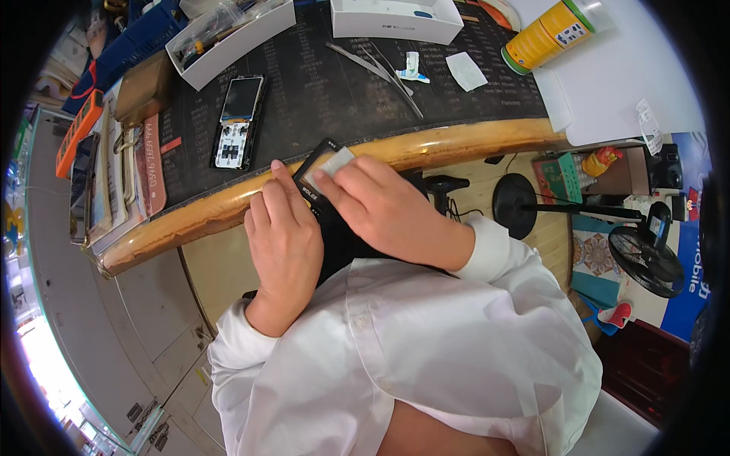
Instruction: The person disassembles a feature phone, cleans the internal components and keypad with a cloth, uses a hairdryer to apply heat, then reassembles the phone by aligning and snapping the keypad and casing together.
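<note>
At the table's front edge, my left hand (285,232) grips a small black phone cover (308,161) along its left side, with one finger stretched along the edge. My right hand (384,205) pinches a folded white wipe (335,162) and presses it onto the cover's window area. The fingers hide much of the cover. On the dark mat beyond my left hand lies a keypad phone (242,121) with its front off, its screen and white keypad board bare. Two metal tweezers (395,82) lie beyond my right hand, beside a torn small packet (411,68) and a white paper square (466,71).
White open boxes (228,49) with small parts stand at the back. A yellow can (549,36) is at the back right. Notebooks (125,171) and an orange multimeter-like device (79,135) sit at the left. The table has a rounded wooden edge (456,135). A black fan (645,254) stands right.
</note>
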Action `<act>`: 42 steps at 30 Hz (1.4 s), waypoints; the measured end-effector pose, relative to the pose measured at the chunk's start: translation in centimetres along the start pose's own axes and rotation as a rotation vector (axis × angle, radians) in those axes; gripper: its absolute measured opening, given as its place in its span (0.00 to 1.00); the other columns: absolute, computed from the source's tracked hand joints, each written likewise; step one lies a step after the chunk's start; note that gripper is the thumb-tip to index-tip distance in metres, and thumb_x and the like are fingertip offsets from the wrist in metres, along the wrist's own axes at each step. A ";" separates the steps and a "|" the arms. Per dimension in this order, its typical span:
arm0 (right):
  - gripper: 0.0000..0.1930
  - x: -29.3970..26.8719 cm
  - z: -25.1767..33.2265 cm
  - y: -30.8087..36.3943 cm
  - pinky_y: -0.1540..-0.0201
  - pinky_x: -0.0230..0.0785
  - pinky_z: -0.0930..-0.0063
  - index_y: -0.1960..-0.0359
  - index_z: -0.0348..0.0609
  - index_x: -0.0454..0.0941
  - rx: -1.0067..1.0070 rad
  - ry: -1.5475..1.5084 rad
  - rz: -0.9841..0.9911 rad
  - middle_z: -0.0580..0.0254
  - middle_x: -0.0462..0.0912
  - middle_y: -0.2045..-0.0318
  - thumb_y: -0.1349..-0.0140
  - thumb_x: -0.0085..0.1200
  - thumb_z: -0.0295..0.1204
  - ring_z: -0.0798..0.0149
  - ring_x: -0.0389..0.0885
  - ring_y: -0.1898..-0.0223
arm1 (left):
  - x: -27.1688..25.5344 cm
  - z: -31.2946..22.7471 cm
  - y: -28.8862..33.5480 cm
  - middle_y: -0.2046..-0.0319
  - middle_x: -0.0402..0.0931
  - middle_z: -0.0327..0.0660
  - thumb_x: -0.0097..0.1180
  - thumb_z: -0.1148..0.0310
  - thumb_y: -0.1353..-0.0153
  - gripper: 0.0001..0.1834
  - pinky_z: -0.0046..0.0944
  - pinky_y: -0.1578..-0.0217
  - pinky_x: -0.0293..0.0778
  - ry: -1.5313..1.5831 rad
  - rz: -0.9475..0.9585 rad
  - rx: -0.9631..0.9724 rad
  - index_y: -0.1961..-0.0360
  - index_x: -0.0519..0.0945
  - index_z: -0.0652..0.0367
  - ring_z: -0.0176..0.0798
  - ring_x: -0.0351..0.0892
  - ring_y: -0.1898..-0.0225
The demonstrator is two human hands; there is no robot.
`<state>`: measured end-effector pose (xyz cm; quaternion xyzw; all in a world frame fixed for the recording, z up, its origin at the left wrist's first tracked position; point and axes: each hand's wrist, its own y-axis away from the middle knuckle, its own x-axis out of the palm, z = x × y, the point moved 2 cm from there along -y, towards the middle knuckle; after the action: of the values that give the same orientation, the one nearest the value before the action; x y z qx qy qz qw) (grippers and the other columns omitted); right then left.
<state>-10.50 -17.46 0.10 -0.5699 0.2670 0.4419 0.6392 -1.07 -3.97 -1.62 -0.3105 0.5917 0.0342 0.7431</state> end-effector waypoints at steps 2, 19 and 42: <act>0.27 -0.2 -0.5 -0.2 0.54 0.71 0.63 0.42 0.26 0.76 0.059 -0.003 -0.011 0.56 0.72 0.64 0.47 0.58 0.21 0.54 0.74 0.60 | 0.0 0.0 0.0 0.62 0.71 0.45 0.55 0.79 0.43 0.29 0.38 0.63 0.74 -0.009 0.008 0.002 0.39 0.74 0.81 0.42 0.73 0.64; 0.13 -3.3 -8.4 -2.0 0.55 0.73 0.65 0.57 0.34 0.81 -0.035 0.411 -0.033 0.61 0.76 0.63 0.44 0.58 0.22 0.56 0.76 0.57 | 0.1 0.1 -0.1 0.64 0.70 0.43 0.56 0.81 0.40 0.25 0.37 0.65 0.73 -0.024 -0.057 0.007 0.40 0.76 0.80 0.41 0.73 0.65; 0.06 -9.2 -18.0 3.3 0.66 0.71 0.77 0.61 0.39 0.86 0.587 0.074 -0.345 0.68 0.83 0.72 0.36 0.65 0.27 0.72 0.77 0.73 | 0.1 -0.1 0.1 0.61 0.70 0.46 0.56 0.82 0.46 0.32 0.40 0.63 0.74 0.024 -0.004 -0.003 0.36 0.72 0.81 0.45 0.74 0.60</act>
<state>-14.73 -37.31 2.47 -0.4141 0.3052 0.2107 0.8313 -1.16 -3.99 -1.72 -0.3130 0.5998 0.0298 0.7358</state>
